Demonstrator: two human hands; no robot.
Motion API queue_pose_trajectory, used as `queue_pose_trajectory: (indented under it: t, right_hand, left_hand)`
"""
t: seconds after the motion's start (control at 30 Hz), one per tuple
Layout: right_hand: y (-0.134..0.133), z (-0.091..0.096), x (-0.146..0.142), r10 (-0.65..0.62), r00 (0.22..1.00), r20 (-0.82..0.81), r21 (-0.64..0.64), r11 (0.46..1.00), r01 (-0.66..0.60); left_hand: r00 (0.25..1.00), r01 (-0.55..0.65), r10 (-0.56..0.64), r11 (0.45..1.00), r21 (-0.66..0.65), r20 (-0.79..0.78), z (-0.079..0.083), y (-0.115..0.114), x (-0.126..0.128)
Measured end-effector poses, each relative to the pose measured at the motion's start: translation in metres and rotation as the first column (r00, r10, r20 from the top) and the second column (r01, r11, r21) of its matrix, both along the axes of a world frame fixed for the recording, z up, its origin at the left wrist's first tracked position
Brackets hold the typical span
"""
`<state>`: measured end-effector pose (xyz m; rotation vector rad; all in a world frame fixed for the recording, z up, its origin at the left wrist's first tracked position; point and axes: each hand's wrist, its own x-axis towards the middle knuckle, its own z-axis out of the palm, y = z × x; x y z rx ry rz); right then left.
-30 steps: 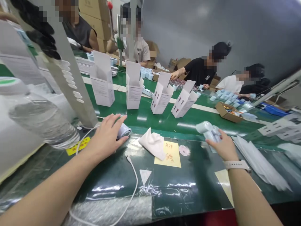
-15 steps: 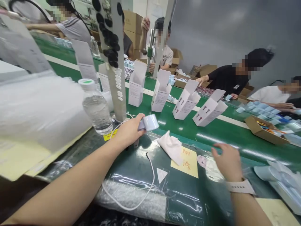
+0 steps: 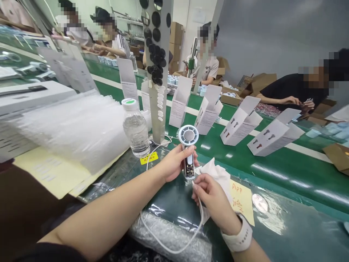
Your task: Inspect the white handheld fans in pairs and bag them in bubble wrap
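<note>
My left hand (image 3: pixel 177 162) is wrapped round the handle of a small light-blue handheld fan (image 3: pixel 188 136). The fan stands upright with its round grille facing me, and a dark panel shows on its handle. In a pinch at the fan's lower end, my right hand (image 3: pixel 208 196) grips the end of a white charging cable (image 3: pixel 174 251). Whether the plug sits fully in the fan I cannot tell, as fingers cover it. The cable loops down over the bench edge. A crumpled white cloth (image 3: pixel 216 174) lies just behind my right hand.
Several open white boxes (image 3: pixel 178 105) stand along the green conveyor (image 3: pixel 245 182). On the left are a water bottle (image 3: pixel 135 131), a metal post (image 3: pixel 158 120) and a pile of clear plastic bags (image 3: pixel 73 127). A yellow note (image 3: pixel 244 200) lies right of the cloth. Co-workers sit across the belt.
My left hand has turned the fan upright, its grille now facing me. My right hand came in from the right and took hold of the cable end. The view has swung left.
</note>
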<state>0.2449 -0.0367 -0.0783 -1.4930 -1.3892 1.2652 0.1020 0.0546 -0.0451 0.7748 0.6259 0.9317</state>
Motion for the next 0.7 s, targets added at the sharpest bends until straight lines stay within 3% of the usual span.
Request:
queue_pose_trajectory:
  t: [0.07, 0.17, 0.4, 0.6, 0.7]
  right_hand:
    - [0.001, 0.006, 0.005, -0.031, 0.971, -0.239, -0.155, 0.988, -0.006]
    - [0.002, 0.012, 0.002, -0.053, 0.947, -0.317, -0.237, 0.971, -0.025]
    - [-0.003, 0.004, -0.016, -0.164, 0.931, -0.327, -0.032, 0.986, 0.162]
    - [-0.009, -0.005, -0.025, -0.225, 0.868, -0.442, -0.016, 0.970, 0.244]
    - [-0.007, -0.007, -0.021, -0.178, 0.912, -0.369, 0.032, 0.979, 0.204]
  left_hand:
    - [0.999, -0.012, 0.014, 0.999, -0.039, 0.033, 0.001, -0.002, 0.001]
    - [0.999, -0.027, 0.030, 0.997, -0.078, 0.026, 0.000, -0.003, 0.002]
    - [0.999, 0.025, -0.023, 0.998, -0.060, 0.026, 0.000, -0.006, 0.004]
    - [0.985, -0.171, 0.172, 0.985, 0.033, -0.010, -0.004, -0.019, 0.014]
    - [0.988, -0.156, 0.156, 0.988, 0.009, 0.008, -0.004, -0.021, 0.015]
